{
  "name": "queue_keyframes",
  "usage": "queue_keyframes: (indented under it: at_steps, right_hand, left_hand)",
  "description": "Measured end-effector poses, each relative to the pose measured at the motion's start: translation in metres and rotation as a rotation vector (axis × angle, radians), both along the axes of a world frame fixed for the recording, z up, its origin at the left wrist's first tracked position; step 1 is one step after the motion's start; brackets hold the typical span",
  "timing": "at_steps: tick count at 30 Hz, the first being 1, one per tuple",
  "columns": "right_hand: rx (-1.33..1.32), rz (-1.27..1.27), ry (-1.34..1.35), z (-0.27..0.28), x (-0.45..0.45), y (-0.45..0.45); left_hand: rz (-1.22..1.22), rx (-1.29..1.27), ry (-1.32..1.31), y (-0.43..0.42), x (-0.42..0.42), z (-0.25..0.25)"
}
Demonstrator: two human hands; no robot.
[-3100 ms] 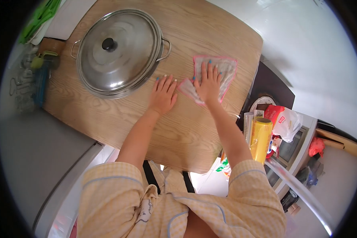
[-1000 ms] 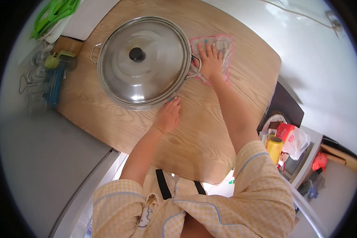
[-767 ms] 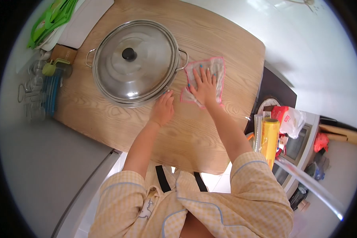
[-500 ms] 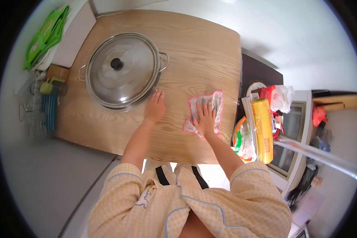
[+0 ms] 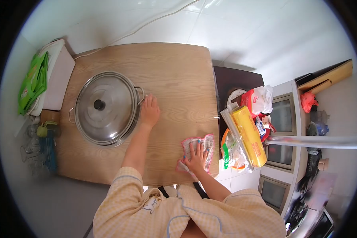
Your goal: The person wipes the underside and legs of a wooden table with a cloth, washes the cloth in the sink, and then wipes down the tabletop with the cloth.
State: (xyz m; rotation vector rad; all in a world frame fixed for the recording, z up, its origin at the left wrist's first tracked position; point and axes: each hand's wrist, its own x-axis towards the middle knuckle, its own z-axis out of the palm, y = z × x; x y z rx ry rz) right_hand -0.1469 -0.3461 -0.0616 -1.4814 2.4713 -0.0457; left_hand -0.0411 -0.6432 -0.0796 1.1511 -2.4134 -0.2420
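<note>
My right hand (image 5: 196,157) lies flat with fingers spread on a pale patterned cloth (image 5: 207,143) with a pink border, at the near right corner of the wooden table (image 5: 174,75). My left hand (image 5: 150,113) rests flat on the tabletop, fingers stretched away from me. Its fingertips are just beside the right handle of a large steel pot (image 5: 127,139); whether they touch it I cannot tell. A domed lid (image 5: 107,95) with a black knob (image 5: 99,104) covers the pot.
Left stand a white box (image 5: 61,79), a green bag (image 5: 33,81), a blue rack (image 5: 48,152) and glassware (image 5: 29,150). Beside the table's right edge are a yellow box (image 5: 248,135), a red-and-white package (image 5: 258,99) and plastic bags (image 5: 232,152). A cable (image 5: 139,29) runs along the wall.
My view has shifted. My right hand and the cloth have slid toward the table's near edge. My left hand has moved farther from me along the pot, up beside its handle.
</note>
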Motion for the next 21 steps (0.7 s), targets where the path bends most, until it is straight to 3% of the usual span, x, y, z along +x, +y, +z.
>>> queue_keyframes:
  at_steps: [8,13,21]
  right_hand:
    - [0.016,0.063,-0.007,-0.003,-0.03,-0.038]
    - [-0.104,-0.121,0.119,-0.016,-0.09,-0.143]
    - [-0.199,-0.131,0.203,-0.026,-0.179,-0.273]
  left_hand:
    - [0.078,0.093,-0.053,-0.014,-0.007,-0.016]
    - [0.073,0.133,-0.06,-0.013,-0.009,-0.016]
    - [0.088,0.129,-0.094,-0.017,-0.009,-0.015]
